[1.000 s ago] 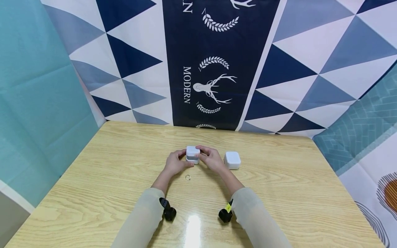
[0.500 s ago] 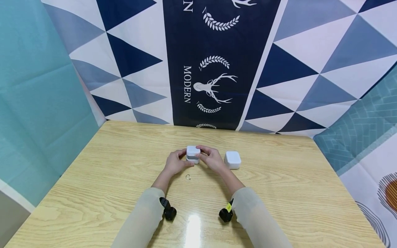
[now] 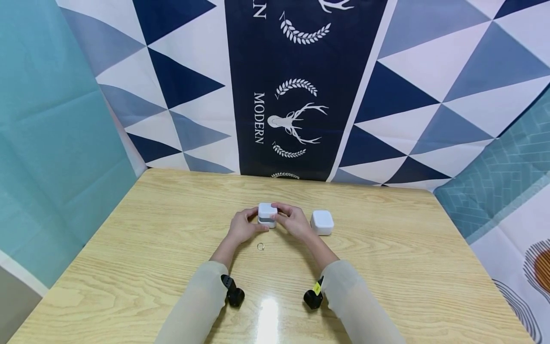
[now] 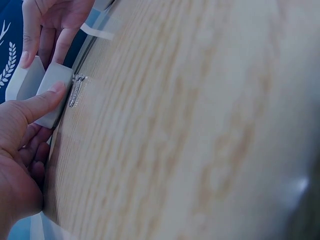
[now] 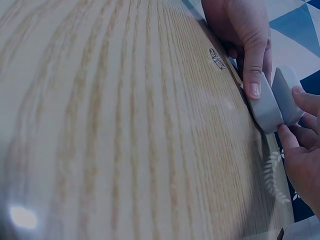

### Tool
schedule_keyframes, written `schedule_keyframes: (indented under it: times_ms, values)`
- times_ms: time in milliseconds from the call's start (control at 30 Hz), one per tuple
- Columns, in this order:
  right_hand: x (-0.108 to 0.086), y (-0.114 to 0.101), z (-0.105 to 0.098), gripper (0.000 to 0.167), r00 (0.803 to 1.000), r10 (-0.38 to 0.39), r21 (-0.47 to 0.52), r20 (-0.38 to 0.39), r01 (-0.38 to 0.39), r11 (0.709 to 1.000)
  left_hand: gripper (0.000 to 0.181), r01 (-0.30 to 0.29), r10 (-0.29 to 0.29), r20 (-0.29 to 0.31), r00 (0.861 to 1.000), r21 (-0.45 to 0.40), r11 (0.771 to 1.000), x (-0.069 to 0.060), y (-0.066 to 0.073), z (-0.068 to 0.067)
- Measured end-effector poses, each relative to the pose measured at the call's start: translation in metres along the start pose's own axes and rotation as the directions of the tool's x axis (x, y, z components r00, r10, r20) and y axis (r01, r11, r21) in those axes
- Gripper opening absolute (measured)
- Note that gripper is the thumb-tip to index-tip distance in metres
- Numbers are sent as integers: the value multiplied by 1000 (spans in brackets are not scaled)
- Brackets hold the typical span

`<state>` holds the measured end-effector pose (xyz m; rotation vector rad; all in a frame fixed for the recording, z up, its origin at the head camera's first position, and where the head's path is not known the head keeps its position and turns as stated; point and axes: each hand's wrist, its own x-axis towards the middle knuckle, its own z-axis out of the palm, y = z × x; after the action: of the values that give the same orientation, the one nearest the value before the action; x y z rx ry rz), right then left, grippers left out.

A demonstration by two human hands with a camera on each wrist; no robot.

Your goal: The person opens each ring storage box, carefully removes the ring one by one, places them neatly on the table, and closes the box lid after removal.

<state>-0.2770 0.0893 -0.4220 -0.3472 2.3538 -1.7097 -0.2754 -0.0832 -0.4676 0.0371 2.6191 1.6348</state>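
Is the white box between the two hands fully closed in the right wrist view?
No, a gap shows between its upper half and lower half.

Table (image 3: 408,267): pale wood grain — a white glare towards the near side.
Back cloth (image 3: 296,95): navy strip, white deer head, sideways "MODERN" — triangles either side.
Left cloth (image 3: 51,124): plain teal.
Right cloth (image 3: 513,205): brown disc, dark rings.

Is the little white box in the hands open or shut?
Open: a gap shows between its lid and base, left hand on the base, right hand on the lid.
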Motion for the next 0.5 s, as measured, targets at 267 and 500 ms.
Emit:
schedule_keyframes:
  times_ms: [267,500]
  values:
    - [14,24,1,40,1000,-5,17,-27,5,1000,66,1,-1,5,1000,-3,1000,0,0,0]
    - [9,14,-1,41,1000,20,19,-7,-20,1000,66,-4,4,8,1000,-2,1000,-1,1,0]
